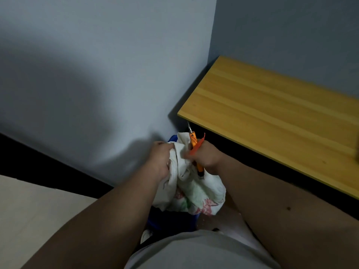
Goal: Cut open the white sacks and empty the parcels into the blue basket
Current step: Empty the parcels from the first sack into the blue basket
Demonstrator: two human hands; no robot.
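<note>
A crumpled white sack with red and green print hangs over the blue basket, which shows only as a dark blue rim below and behind it. My left hand grips the sack's upper left edge. My right hand clutches the sack's top right together with an orange utility knife, blade pointing up and away, and an orange strip. No parcels are visible; the sack's inside is hidden.
A yellow wooden tabletop with a dark frame stands to the right, close to my right arm. A grey-blue wall rises ahead with a dark skirting strip. Pale floor lies at the left. A white shoe shows below the basket.
</note>
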